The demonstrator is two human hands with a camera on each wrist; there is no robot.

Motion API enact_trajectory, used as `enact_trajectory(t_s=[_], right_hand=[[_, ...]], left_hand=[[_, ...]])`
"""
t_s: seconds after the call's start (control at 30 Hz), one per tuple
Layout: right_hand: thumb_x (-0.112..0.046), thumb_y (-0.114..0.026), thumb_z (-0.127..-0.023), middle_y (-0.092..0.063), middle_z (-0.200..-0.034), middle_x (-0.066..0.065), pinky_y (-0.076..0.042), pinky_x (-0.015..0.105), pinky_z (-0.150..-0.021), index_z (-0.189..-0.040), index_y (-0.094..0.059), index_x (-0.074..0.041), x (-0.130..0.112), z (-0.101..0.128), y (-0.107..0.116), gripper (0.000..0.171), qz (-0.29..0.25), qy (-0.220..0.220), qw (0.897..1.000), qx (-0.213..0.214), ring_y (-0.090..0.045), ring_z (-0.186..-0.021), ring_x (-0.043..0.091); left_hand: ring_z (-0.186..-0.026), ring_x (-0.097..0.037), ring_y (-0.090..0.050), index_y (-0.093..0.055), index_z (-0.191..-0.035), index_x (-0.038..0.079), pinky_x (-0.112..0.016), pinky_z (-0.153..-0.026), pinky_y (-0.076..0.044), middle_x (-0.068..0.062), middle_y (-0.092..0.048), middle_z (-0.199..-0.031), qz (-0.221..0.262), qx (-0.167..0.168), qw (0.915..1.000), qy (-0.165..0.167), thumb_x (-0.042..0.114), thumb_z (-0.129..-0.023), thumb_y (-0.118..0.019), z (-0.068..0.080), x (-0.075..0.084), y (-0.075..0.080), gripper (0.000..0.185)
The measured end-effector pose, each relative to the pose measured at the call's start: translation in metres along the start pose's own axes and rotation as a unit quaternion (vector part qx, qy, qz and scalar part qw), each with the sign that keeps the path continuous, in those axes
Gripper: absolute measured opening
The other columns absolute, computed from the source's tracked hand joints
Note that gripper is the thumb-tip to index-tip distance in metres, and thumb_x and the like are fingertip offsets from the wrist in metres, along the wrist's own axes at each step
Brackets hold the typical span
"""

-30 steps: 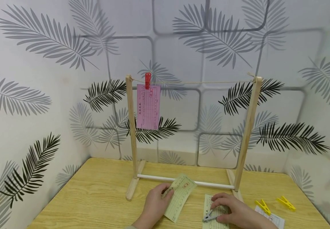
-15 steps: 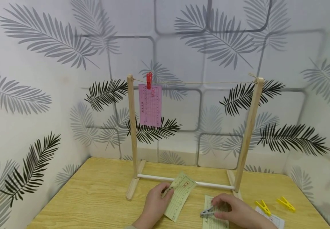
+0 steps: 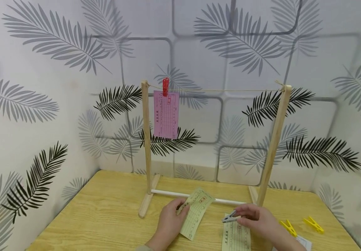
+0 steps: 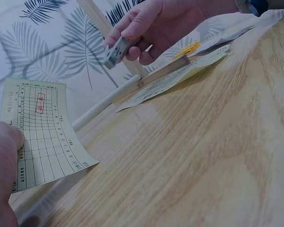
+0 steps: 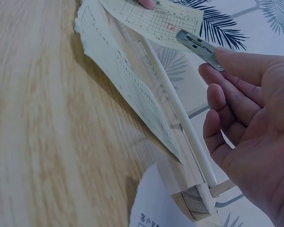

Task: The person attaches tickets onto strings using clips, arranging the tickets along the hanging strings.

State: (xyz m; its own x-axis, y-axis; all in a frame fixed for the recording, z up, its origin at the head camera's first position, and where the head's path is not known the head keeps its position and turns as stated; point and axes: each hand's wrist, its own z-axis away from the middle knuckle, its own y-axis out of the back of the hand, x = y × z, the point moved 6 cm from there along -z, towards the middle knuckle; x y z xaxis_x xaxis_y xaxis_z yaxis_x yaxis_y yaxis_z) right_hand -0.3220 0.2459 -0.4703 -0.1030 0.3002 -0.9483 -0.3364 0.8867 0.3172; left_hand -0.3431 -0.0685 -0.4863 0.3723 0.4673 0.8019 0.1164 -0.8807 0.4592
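Grey plastic shows between the fingertips of the right hand [image 3: 255,221]: thumb and forefinger are pinched on a grey clothespin [image 3: 229,218], which now rides clear of the wooden table [image 3: 105,216], whereas half a second ago it lay low against the yellow slip [image 3: 236,237] beneath it and a second ago was pressed flat on that slip. The peg has come up off the paper, so the picking-up looks done and the clip appears free to be carried. The left hand [image 3: 169,223] keeps its fingers curled round the lower edge of a second pale yellow slip [image 3: 197,212], held tilted just above the tabletop, close to the peg's nose, in much the same place as before. Behind both hands stands the wooden rack [image 3: 146,146] with its white lower rod [image 3: 174,194] and a string [image 3: 224,90] across the top, where a red peg [image 3: 165,86] pins a pink slip [image 3: 166,114]. Two yellow pegs [image 3: 299,225] lie to the right beside a white paper [image 3: 302,241].
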Motion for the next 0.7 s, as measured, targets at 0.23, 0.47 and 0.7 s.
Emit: enact_trajectory(t_s=[0.23,0.47,0.7], right_hand=[[-0.019,-0.073,-0.11,-0.073,-0.129,0.014,-0.06,0.035,-0.096,-0.14,-0.061,0.009,-0.003,0.001,0.004,0.043,-0.016,0.002,0.999,0.037,-0.07,-0.113,0.021],[-0.019,-0.072,-0.11,-0.073,-0.127,0.011,-0.059,0.036,-0.097,-0.137,-0.061,0.006,-0.013,0.001,0.004,0.038,-0.031,0.005,0.999,0.037,-0.072,-0.114,0.016],[-0.019,-0.072,-0.11,-0.073,-0.128,0.014,-0.06,0.032,-0.095,-0.141,-0.06,0.008,-0.043,-0.003,0.011,0.043,-0.001,0.034,0.997,0.062,-0.073,-0.113,0.019]], left_hand=[[-0.106,-0.014,-0.07,-0.079,-0.112,0.019,-0.042,-0.095,-0.057,0.01,-0.077,-0.112,-0.009,0.012,0.9999,0.003,0.02,-0.105,-0.078,-0.002,-0.001,0.0,0.007],[-0.107,-0.014,-0.07,-0.08,-0.113,0.019,-0.042,-0.095,-0.057,0.01,-0.077,-0.112,0.002,0.018,0.9998,0.003,0.019,-0.105,-0.078,-0.006,-0.001,0.001,0.008],[-0.1,-0.014,-0.065,-0.078,-0.111,0.018,-0.033,-0.086,-0.055,0.008,-0.075,-0.109,0.058,0.027,0.9977,0.024,0.021,-0.107,-0.076,-0.007,-0.004,0.003,0.005]])
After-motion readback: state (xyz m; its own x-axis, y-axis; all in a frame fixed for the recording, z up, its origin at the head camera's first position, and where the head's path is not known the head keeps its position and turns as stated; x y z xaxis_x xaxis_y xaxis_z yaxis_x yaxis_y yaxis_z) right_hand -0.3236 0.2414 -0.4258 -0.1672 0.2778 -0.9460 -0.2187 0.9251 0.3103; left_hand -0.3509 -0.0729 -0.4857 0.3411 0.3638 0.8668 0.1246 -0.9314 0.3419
